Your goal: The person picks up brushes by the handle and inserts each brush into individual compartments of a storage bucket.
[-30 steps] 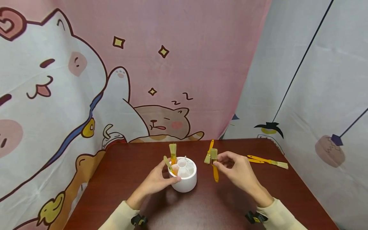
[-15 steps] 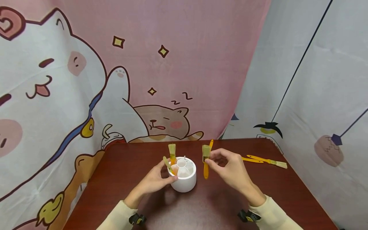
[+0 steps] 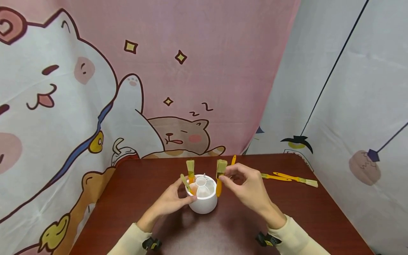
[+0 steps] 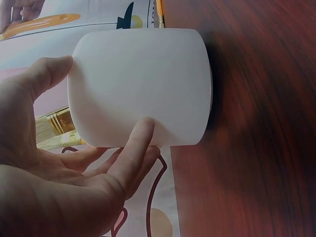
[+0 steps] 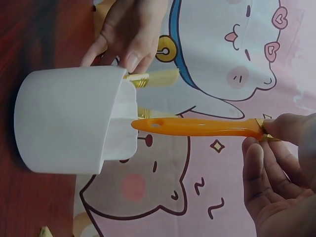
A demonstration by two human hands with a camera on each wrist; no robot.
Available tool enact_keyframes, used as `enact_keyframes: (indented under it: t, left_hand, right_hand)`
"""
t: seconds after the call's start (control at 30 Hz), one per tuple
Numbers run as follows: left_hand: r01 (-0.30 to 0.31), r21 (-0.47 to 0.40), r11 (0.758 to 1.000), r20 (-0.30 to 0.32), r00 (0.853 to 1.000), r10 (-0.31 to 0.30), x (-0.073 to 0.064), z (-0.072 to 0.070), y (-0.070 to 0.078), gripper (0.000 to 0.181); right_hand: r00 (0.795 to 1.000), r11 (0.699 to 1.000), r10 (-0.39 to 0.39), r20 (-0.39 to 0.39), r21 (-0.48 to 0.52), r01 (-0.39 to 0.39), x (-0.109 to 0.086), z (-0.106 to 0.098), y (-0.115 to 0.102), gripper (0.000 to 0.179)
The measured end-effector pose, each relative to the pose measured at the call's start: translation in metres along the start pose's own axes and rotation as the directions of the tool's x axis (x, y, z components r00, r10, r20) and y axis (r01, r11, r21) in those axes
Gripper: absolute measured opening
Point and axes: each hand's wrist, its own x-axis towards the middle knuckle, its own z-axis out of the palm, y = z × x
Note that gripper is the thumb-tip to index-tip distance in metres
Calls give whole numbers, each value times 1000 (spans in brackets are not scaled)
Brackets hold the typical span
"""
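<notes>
A round white divided brush holder [image 3: 205,206] stands upright on the table. My left hand [image 3: 172,199] grips its left side, thumb at the front rim. Two paintbrushes stand in its left compartments, bristles up: one upright [image 3: 190,168] at the back, another leaning outward [image 3: 185,181]. My right hand [image 3: 250,187] pinches a paintbrush [image 3: 219,187] by its metal band, with bristles up and the orange handle hanging down. In the right wrist view the tip of that orange handle [image 5: 197,127] overlaps the holder's rim.
On the dark red table [image 3: 137,184], a paintbrush [image 3: 234,160] lies behind my right hand, partly hidden. Farther right lie two more, one paintbrush [image 3: 277,177] partly behind the hand and one [image 3: 306,181] with bristles pointing right. A printed cartoon curtain [image 3: 223,71] hangs behind.
My right hand has carried the pinched paintbrush leftward, from well right of the holder to its right rim. The left hand and holder have stayed almost in place.
</notes>
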Motion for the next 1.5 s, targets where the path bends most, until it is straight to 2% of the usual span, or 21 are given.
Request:
enact_keyframes:
  t: [0.37, 0.77, 0.93, 1.13, 1.5]
  left_hand:
    - [-21, -16, 1000, 10, 1000, 22, -2, 0, 1, 91]
    - [-4, -27, 1000, 8, 1000, 4, -1, 0, 0, 91]
    - [-4, -44, 999, 4, 1000, 4, -1, 0, 0, 89]
    - [10, -37, 999, 2, 1000, -10, -1, -1, 1, 90]
    - [-9, -25, 1000, 4, 1000, 9, -1, 0, 0, 87]
  right_hand:
    - [999, 998, -42, 7, 38, 42, 2, 13, -6, 21]
    - [995, 995, -96, 30, 23, 96, 0, 29, -4, 21]
    - [993, 995, -104, 60, 11, 104, -1, 36, 2, 24]
    - [991, 995, -94, 94, -13, 96, -4, 44, 14, 19]
    - [982, 991, -119, 150, -48, 127, -17, 59, 33, 22]
